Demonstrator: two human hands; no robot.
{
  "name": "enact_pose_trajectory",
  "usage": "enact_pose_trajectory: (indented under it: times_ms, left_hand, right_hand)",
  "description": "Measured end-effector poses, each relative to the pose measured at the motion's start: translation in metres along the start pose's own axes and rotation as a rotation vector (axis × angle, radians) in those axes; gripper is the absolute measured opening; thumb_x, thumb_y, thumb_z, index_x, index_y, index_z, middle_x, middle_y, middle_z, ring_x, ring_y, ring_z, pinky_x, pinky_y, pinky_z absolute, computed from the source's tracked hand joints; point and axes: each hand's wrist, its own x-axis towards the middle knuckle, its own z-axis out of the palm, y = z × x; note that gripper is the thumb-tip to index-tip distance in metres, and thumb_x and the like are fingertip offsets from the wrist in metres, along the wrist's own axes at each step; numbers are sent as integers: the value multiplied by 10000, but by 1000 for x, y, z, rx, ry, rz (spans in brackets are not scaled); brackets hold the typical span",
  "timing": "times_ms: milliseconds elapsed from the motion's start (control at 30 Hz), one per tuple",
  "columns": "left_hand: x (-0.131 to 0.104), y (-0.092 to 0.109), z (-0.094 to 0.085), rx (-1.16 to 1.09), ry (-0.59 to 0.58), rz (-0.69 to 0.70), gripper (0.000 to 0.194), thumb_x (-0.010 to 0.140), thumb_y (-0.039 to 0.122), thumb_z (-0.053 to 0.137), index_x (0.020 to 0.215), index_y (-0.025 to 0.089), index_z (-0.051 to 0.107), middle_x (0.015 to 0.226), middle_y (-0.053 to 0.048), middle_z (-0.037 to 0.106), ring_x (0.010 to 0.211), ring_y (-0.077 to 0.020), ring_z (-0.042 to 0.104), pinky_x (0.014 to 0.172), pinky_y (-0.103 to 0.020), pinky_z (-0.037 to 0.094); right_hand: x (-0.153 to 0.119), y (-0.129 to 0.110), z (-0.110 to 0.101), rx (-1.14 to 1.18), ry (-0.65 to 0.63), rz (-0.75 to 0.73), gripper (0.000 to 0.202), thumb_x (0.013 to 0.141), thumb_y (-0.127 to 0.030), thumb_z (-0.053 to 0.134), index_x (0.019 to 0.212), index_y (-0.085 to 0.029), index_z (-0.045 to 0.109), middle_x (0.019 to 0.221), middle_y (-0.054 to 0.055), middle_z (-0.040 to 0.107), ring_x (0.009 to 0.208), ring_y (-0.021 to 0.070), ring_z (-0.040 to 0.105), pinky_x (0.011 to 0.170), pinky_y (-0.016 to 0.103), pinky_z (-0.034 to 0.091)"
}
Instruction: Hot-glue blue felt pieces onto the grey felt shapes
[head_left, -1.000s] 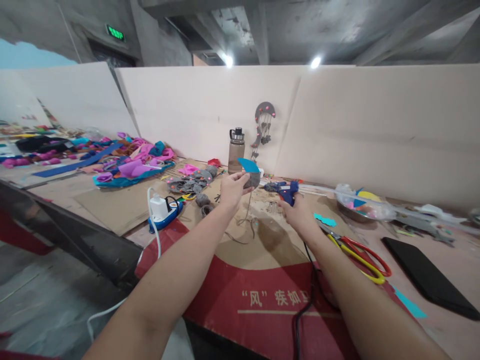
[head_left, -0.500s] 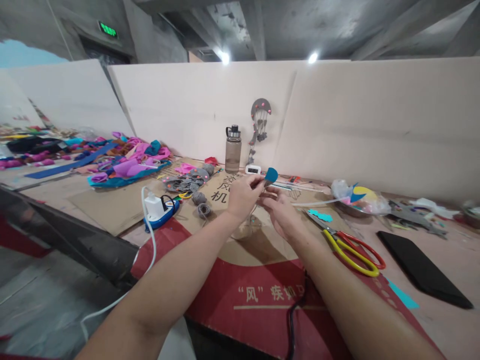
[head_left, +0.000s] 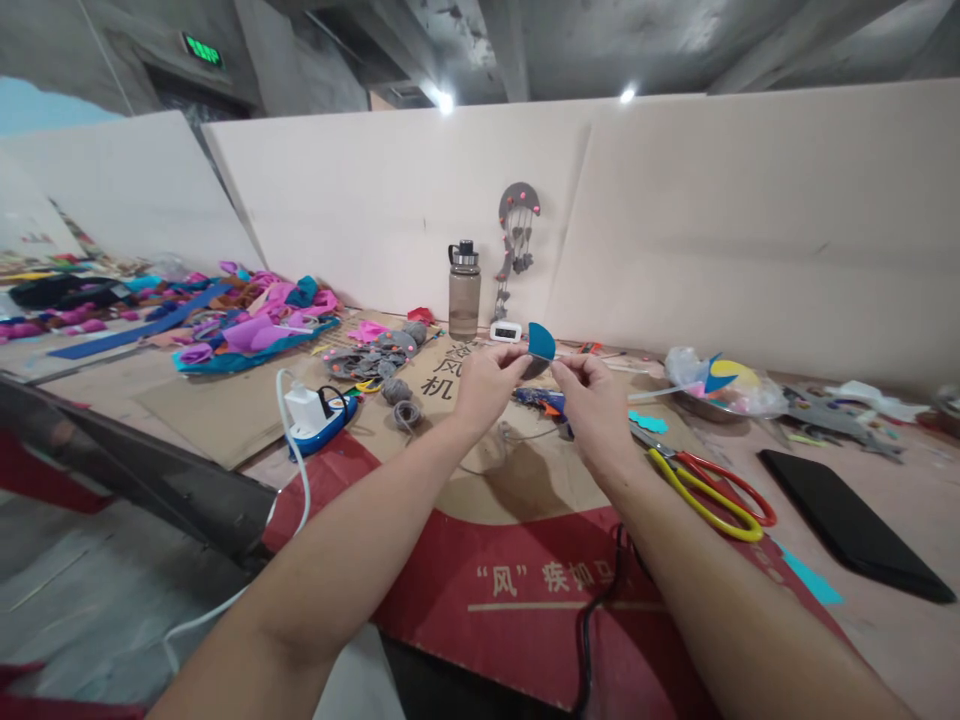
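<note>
A small rounded felt piece point(head_left: 541, 341), blue above and grey below, is held up over the cardboard. My left hand point(head_left: 487, 385) pinches its left side between thumb and fingers. At its lower right edge, the closed fingertips of my right hand point(head_left: 592, 400) grip the same piece. Under my right hand lies a blue and orange tool point(head_left: 536, 398), partly hidden. Grey yarn point(head_left: 407, 414) trails over the cardboard from a loose coil left of my hands.
Scissors point(head_left: 705, 495) with red and yellow handles and a black phone point(head_left: 847, 520) lie to the right. A bowl point(head_left: 720, 405) stands behind them. At left are a blue power strip point(head_left: 326, 425) and felt scraps point(head_left: 259, 335). A bottle point(head_left: 465, 295) stands by the wall.
My right hand has moved right and its fingers have closed to a pinch. The felt piece has turned, showing its grey lower part. The blue and orange tool now shows beneath my hands.
</note>
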Motion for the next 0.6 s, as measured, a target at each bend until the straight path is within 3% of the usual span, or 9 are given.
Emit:
enact_pose_trajectory:
  times_ms: [133,367,600]
  left_hand:
    - [-1,4,2,-113,-1,-92,198,792,267,672,919,146,764,992,-72,745,828,-161,691,673,-259,593]
    - [-3,9,5,-277,25,-243,109,743,221,711,803,133,735,894,-65,728,726,-131,657,636,-257,592]
    - [-3,12,6,-320,17,-265,99,734,221,718,772,130,717,830,-49,691,708,-123,630,624,-260,586]
  right_hand:
    - [0,-6,-3,-40,23,0,193,782,-371,632,797,-180,656,663,-20,582,613,128,465,586,271,358]
    - [5,0,-5,-67,78,18,164,761,-346,649,786,-187,620,625,-47,500,569,115,418,556,268,354]
    - [9,11,-6,-77,78,9,166,774,-359,634,795,-197,606,631,-45,484,608,128,440,592,273,374]
